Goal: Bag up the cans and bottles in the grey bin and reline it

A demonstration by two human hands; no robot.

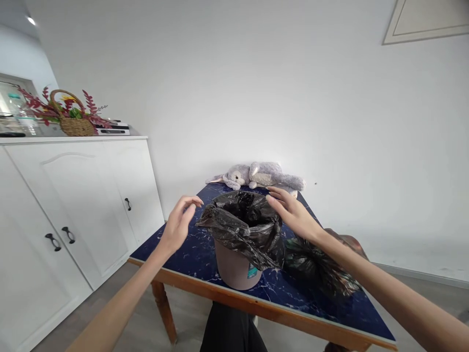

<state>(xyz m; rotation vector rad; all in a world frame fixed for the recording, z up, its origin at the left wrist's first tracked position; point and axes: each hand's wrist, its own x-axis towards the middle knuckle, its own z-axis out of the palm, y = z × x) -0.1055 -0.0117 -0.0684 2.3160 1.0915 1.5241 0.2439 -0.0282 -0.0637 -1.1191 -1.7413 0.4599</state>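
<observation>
Blue marbled tabletop (194, 259); left hand (179, 222), right hand (293, 214) grip nothing; between, lopsided black plastic liner (234, 228) may slip off taupe bin (233, 269).

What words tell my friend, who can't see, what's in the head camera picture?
A person's left hand and right hand, fingers spread, flank a bin with a black liner on a blue table. A black bag lies beside the bin, a plush rabbit at the table's far end, and a flower basket on a white cabinet left.
</observation>
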